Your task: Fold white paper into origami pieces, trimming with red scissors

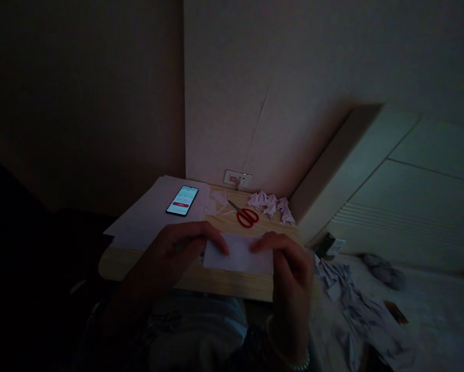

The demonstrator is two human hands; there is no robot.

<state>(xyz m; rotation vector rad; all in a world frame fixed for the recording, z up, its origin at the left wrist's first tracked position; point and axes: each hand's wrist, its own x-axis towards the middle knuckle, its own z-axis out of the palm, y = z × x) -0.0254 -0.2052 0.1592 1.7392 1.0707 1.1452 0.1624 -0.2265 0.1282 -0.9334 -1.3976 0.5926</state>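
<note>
A small white rectangular sheet of paper [238, 254] is held level above the front of the wooden table. My left hand [181, 248] grips its left end, index finger lying on the upper face. At the right end my right hand [289, 263] pinches it, the index finger bent over the top. The fingers beneath the sheet are partly hidden. Just beyond the paper lie red-handled scissors [247, 217], blades pointing to the back left. Paper offcuts [219, 199] are scattered beside them.
A lit phone [182, 200] rests on a stack of large white sheets [139, 217] at the left. Folded paper pieces [270, 203] stand at the back right, near a wall socket [237, 179]. More folded paper [348, 289] covers part of the bed [441, 305] on the right.
</note>
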